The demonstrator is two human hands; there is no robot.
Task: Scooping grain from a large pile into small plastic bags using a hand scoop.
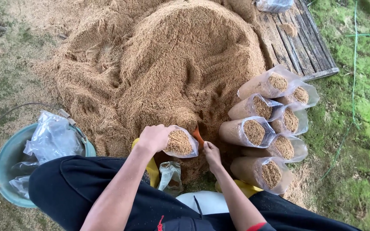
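- Head view, looking straight down past dark trousers and both forearms at a big heap (172,64) of tan sawdust-like material on the ground.
- Left hand (154,137) at the rim of a clear bag (180,142), fingers wrapped round the rim and holding the mouth up and open; bag nearly full, sitting at the foot of the heap between the knees.
- Right hand (212,153) closed on an orange scoop (198,136), fingers tight on the handle, blade dug into the heap just beside the bag.
- To the right, seven filled bags (275,137) lying on their sides in a stack, mouths toward the camera, touching one another.
- To the left, a teal bucket (6,155) stuffed with empty clear bags (52,139), well apart from the scoop.
- Behind the stack, a weathered wooden pallet (298,42) with a little spilt material; moss and grass on the right edge.
- One more crumpled bag (170,176) flat on the ground below the held one.
- Judged from this: best to keep the bag's mouth tipped toward the heap and close to the scoop, so each load drops in rather than over the rim.
- Worth taking short, level scoops; a heaped blade likely spills on the way across.
- Rim better held firm and stretched wide, since a slack mouth probably folds shut under the load.
- Fill level already near the top; room needed at the neck for closing.
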